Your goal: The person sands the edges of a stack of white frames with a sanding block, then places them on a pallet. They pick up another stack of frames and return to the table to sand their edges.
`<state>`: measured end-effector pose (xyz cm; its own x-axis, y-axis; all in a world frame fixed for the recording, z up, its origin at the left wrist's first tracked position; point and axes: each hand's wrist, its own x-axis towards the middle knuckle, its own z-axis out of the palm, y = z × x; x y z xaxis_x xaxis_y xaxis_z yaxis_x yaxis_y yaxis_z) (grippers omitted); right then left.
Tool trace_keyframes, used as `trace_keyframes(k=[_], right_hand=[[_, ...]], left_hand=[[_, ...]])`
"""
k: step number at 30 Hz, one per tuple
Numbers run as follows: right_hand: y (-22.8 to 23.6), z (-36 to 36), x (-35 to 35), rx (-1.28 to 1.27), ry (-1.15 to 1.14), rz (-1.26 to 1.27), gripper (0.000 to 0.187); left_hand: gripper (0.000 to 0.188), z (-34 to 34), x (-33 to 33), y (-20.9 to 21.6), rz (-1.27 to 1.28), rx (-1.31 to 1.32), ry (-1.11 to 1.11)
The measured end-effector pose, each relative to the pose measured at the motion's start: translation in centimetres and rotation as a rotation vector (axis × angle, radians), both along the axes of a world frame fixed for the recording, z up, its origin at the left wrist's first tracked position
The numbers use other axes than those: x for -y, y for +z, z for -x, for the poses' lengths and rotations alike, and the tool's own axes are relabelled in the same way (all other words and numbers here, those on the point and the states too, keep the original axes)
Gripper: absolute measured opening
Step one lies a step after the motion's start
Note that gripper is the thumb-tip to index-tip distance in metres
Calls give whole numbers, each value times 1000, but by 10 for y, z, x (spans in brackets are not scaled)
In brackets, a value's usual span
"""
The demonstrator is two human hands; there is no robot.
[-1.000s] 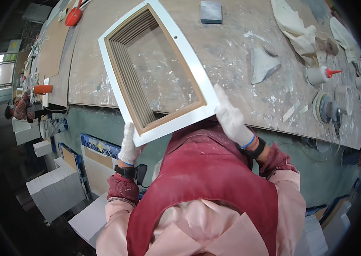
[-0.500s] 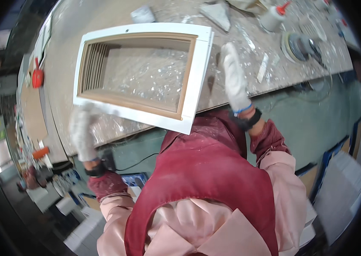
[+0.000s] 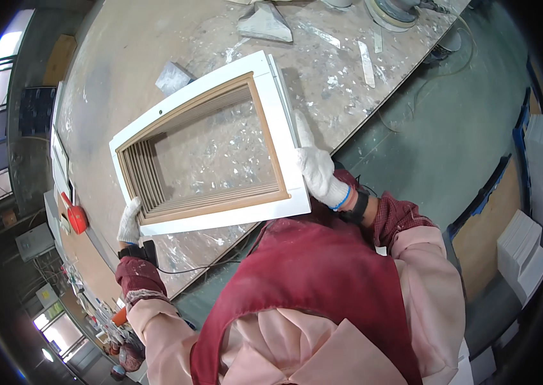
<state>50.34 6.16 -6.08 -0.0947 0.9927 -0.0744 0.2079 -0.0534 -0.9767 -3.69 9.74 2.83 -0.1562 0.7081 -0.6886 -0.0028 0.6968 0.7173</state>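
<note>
A stack of white rectangular frames [image 3: 217, 219] with brown inner edges lies tilted on the paint-spattered worktable [image 3: 323, 96]. Through its opening the layered inner rims and the tabletop show. My left hand [image 3: 130, 221], in a white knitted glove, is closed on the stack's near left corner. Against the right side sits my gloved right hand [image 3: 317, 172], its thumb side by the upper face and its other fingers along the outer edge, partly hidden. Both hands hold the stack between them.
Beyond the stack lie a whitish block [image 3: 174, 78], a crumpled pale piece [image 3: 265, 24], thin strips [image 3: 366, 64] and a round sander [image 3: 392, 14]. A red-handled tool [image 3: 75, 215] is at the left. A dark cable [image 3: 201, 268] hangs near the front edge. White panels [image 3: 520, 253] stand at right.
Both hands have come in from beside the stack and taken hold of its left corner and right side. The stack now sits turned counterclockwise in view, as does the table.
</note>
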Motion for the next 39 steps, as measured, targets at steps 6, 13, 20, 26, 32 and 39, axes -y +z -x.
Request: trace_keyframes(k=[6, 13, 20, 26, 32, 39], right_hand=[[23, -23, -50, -245, 85, -40, 80], [24, -34, -135, -417, 373, 94, 75], [34, -15, -137, -323, 464, -75, 67], [-10, -54, -101, -323, 360, 561, 38], [-20, -87, -70, -491, 52, 611, 42], [24, -72, -55, -513, -18, 533, 60]], left_hand=[[55, -82, 52, 30, -25, -127, 27], [25, -124, 152, 23, 102, -340, 99], [43, -169, 133, 62, 18, -493, 241], [61, -142, 141, 70, 57, -374, 76], [96, -112, 139, 58, -35, -176, -66], [88, -118, 127, 39, -152, -89, 75]])
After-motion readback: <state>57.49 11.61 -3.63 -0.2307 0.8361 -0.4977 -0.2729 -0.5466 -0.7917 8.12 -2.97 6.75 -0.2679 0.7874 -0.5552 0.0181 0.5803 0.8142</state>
